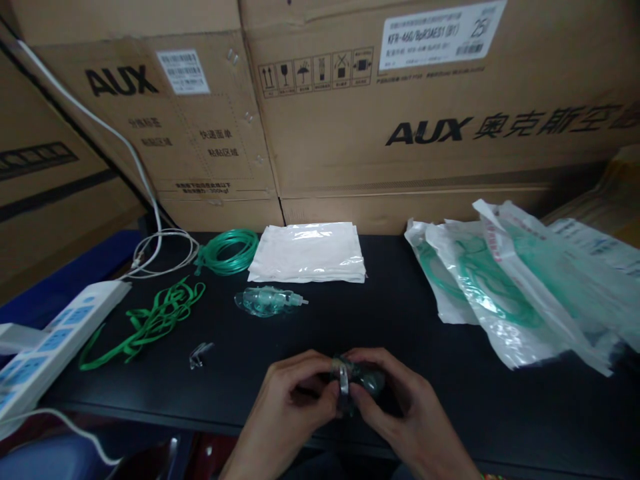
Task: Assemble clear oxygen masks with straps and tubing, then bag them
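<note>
Both my hands meet at the table's front edge. My left hand (287, 407) and my right hand (397, 407) pinch a small green-tinted clear plastic oxygen mask (365, 380) with a bright metal strip (343, 383) across it. Fingers hide much of the mask. Farther back lies a similar clear mask (267, 301) with a short connector. A small metal clip (200, 355) rests left of my hands. Green elastic strap (145, 325) sprawls in loose loops at the left, and a coil of green tubing (227, 252) lies behind it.
White flat pouches (307, 253) are stacked on the black table (450, 400). Sealed plastic packs of green tubing (505, 280) overlap at the right. A white power strip (50, 347) and white cable (165, 250) lie left. AUX cardboard boxes (425, 100) stand behind the table.
</note>
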### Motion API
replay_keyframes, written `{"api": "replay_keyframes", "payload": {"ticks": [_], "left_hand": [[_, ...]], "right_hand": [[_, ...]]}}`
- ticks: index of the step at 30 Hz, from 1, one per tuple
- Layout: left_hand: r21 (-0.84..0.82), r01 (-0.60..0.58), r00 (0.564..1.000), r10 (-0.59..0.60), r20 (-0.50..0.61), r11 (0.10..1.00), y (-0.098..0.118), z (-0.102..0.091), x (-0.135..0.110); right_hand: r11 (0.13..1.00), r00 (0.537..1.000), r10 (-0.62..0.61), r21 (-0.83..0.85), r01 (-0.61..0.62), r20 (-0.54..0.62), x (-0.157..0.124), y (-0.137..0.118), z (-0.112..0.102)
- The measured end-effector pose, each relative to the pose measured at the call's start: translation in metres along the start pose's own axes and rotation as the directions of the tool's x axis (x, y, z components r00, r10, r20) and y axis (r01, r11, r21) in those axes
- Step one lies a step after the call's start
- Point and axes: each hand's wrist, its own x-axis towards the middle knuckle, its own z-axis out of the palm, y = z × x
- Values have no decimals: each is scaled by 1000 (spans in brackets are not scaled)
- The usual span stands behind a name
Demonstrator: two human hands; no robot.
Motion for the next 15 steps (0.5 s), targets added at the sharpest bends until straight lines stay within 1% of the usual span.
{"api": "replay_keyframes", "payload": {"ticks": [4,5,7,9,10,11,13,15], "left_hand": [[8,-29,999,29,-40,1000,4,6,3],[2,-32,997,32,-64,999,5,7,4],[-8,-32,984,30,-177,999,4,9,3],[10,-43,950,44,-308,999,3,9,1],[36,-52,936,61,-347,998,2,9,0],[75,-57,931,80,-357,996,1,9,-2],[154,-60,940,108,-323,986,0,10,-5],[195,-28,955,84,-285,980,0,12,-8]], "right_hand": [[999,998,-28,-20,27,-53,1,-1,5],[1000,997,-26,-15,25,-73,0,0,6],[1000,991,-10,-12,9,-130,-1,0,8],[1000,984,5,-23,-10,-178,-3,1,9],[999,981,6,-31,-13,-194,-3,2,9],[999,979,1,-40,-9,-206,-4,2,10],[999,976,-18,-49,8,-218,-4,2,11],[998,973,-39,-47,28,-230,-3,0,13]]}}
